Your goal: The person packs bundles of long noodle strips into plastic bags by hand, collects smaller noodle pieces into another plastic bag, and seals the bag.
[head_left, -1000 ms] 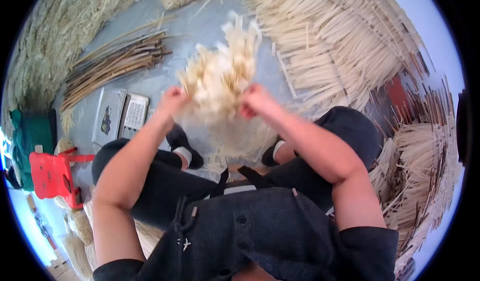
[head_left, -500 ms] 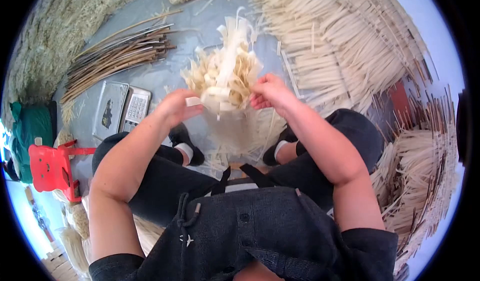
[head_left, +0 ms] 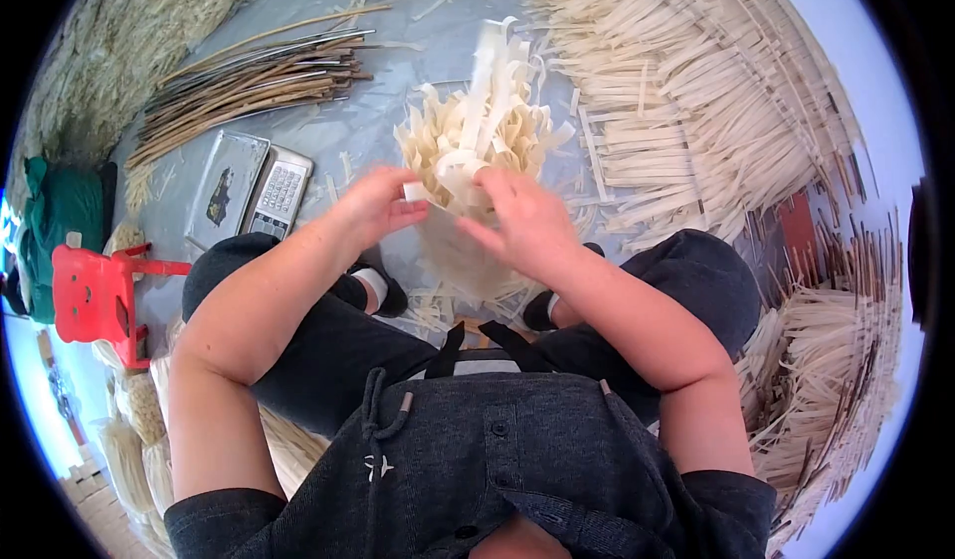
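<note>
A: Where is the pale bundle (head_left: 527,141) by your hands?

B: It stands on the grey floor (head_left: 393,87) in front of you, near your shoes (head_left: 396,300), with its curly top up. Some long bits stick up above the rest. Its lower part is hard to see.

A: And what does your left hand (head_left: 386,206) have?

B: Your left grip pinches a thin pale strip (head_left: 415,192), just beside the bundle. The end pokes out between your thumb and fingers.

A: What about your right hand (head_left: 522,216)?

B: You have it up against the bundle, by a curled loop (head_left: 460,166) on the side near you. Your thumb is apart from your pointing finger. I cannot tell if that grip pinches anything.

A: What else is around you?

B: On your left you have a scale (head_left: 244,186) with buttons, and past it a heap of brown sticks (head_left: 264,92). A red stool (head_left: 90,290) is beside your left knee (head_left: 229,266). On your right lies a big pile of flat strips (head_left: 696,111).
</note>
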The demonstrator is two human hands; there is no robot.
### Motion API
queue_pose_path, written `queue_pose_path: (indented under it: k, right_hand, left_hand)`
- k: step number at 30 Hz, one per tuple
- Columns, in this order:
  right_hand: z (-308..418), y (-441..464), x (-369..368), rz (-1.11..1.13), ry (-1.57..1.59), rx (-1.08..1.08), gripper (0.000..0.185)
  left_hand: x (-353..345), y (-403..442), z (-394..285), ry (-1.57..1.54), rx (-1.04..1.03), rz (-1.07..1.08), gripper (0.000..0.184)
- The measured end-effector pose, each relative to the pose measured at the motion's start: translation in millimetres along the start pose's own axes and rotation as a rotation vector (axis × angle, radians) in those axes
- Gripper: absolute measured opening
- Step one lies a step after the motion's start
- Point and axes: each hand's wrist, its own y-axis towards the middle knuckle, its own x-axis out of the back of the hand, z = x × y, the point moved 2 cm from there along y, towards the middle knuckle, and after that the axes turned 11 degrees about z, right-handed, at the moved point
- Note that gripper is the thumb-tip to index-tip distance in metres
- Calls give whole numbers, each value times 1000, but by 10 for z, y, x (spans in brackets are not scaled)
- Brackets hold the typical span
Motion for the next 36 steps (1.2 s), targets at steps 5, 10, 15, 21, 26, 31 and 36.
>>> queue_pose_path:
  k: [5, 10, 15, 21, 26, 31, 36]
  right_hand:
    - [-79, -261, -318, 387, -169, -237, 37]
    - [149, -67, 393, 749, 10, -419, 43]
    - [-84, 56, 715, 405, -10, -636, 40]
    - [-66, 148, 143, 373, 361, -378, 30]
    - [168, -332, -69, 234, 29, 43, 22]
    - [293, -111, 232, 493, 171, -241, 23]
    - [191, -364, -80, 496, 8, -228, 26]
  left_hand:
    - [11, -217, 60, 118, 81, 106, 26]
    - [81, -437, 114, 407, 260, 196, 23]
    - [103, -355, 51, 623, 310, 249, 18]
    - [98, -330, 49, 795, 355, 380, 17]
    - [47, -369, 47, 733, 384, 399, 16]
    - [29, -347, 41, 883, 410, 424, 23]
    - [190, -111, -181, 1115, 308, 263, 29]
